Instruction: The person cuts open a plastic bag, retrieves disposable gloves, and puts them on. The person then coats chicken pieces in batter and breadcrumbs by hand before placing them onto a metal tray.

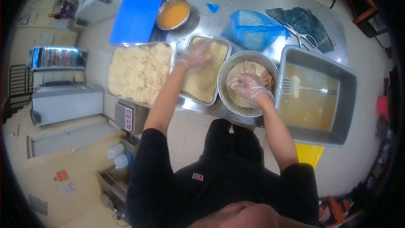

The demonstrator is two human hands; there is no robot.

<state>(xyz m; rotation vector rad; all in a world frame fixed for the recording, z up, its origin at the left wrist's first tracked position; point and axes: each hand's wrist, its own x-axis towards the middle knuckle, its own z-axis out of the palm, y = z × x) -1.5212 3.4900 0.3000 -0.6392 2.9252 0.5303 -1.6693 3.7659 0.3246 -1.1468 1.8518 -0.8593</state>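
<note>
My left hand, in a clear plastic glove and smeared by motion, is over the upper left part of a metal tray of yellowish crumbs. My right hand, also gloved, is inside a round metal bowl with pieces of raw meat in pale liquid. Its fingers are curled together at the meat; what they hold is hard to make out. Left of the crumb tray lies a larger tray heaped with pale coated pieces.
A grey tub of yellowish liquid with a slotted spatula stands right. Behind are a bowl of orange liquid, a blue board, a blue bag, scissors and a dark cloth. A scale is lower left.
</note>
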